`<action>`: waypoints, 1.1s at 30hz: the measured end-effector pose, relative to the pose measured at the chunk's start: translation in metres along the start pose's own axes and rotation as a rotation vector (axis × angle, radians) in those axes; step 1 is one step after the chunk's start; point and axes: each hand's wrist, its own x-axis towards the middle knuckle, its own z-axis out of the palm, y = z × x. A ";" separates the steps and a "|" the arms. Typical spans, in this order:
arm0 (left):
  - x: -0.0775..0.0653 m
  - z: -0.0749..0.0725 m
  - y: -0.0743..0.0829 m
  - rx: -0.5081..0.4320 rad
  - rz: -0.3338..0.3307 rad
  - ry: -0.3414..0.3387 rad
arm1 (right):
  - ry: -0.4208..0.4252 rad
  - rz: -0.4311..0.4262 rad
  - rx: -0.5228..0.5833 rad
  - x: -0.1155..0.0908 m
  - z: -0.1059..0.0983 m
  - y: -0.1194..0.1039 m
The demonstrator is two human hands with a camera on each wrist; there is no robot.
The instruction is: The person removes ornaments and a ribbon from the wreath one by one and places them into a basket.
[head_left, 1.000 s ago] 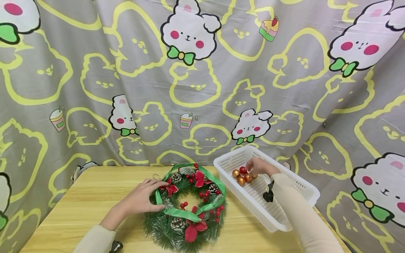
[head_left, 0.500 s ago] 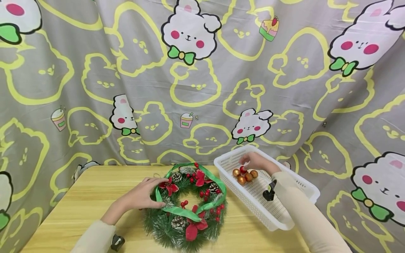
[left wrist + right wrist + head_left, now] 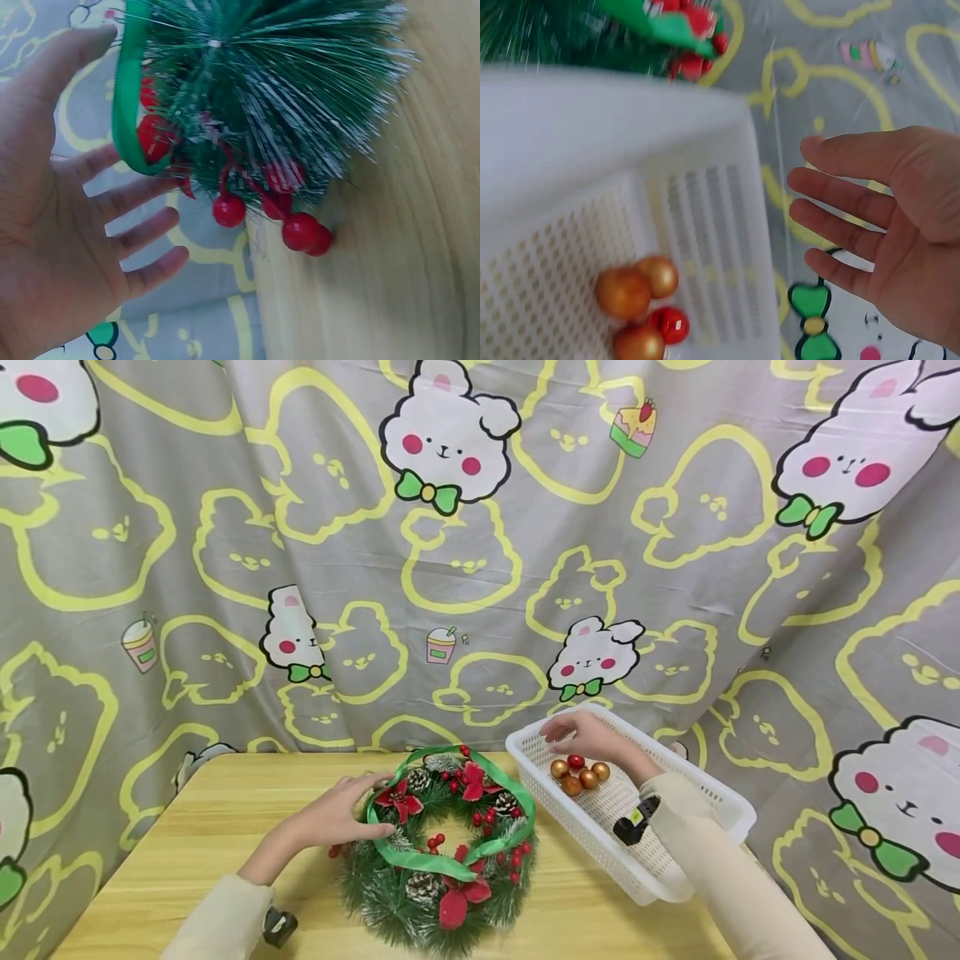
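Note:
A green Christmas wreath [image 3: 382,914] with pine cones, red flowers and red berries lies on the table. A green ribbon [image 3: 431,862] rests on it in a loop. My left hand [image 3: 341,814] is at the wreath's left side, thumb and fingers spread; in the left wrist view the fingers are extended beside the ribbon [image 3: 129,90] and berries [image 3: 229,210]. My right hand [image 3: 592,737] hovers over the far end of a white basket [image 3: 577,839], holding nothing. Below it in the basket sit several gold balls [image 3: 588,779] and a red ball [image 3: 575,762].
The wooden table [image 3: 202,827] ends at a hanging grey curtain [image 3: 480,610] with rabbit prints. The basket stands close to the wreath's right side, slanting toward the table's right edge. Its raised walls [image 3: 712,247] surround the balls.
My right hand has risen from the balls and moved left toward the basket's far end, its fingers loosening. The left hand has stayed at the wreath's left side.

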 end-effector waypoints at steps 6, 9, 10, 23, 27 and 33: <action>0.003 -0.005 0.005 -0.055 -0.093 0.042 | -0.047 -0.003 0.095 0.002 0.010 -0.024; 0.004 -0.008 0.007 -0.103 -0.170 0.062 | -0.083 0.025 0.134 0.004 0.016 -0.035; 0.004 -0.010 0.008 -0.128 -0.195 0.067 | -0.097 0.035 0.155 0.004 0.018 -0.038; 0.016 -0.021 0.018 -0.221 -0.309 0.050 | -0.175 0.221 0.198 0.014 0.039 -0.066; 0.019 -0.021 0.019 -0.221 -0.302 0.016 | -0.191 0.241 0.141 0.017 0.043 -0.071; 0.022 -0.020 0.016 -0.237 -0.308 -0.013 | -0.232 0.252 0.088 0.020 0.051 -0.074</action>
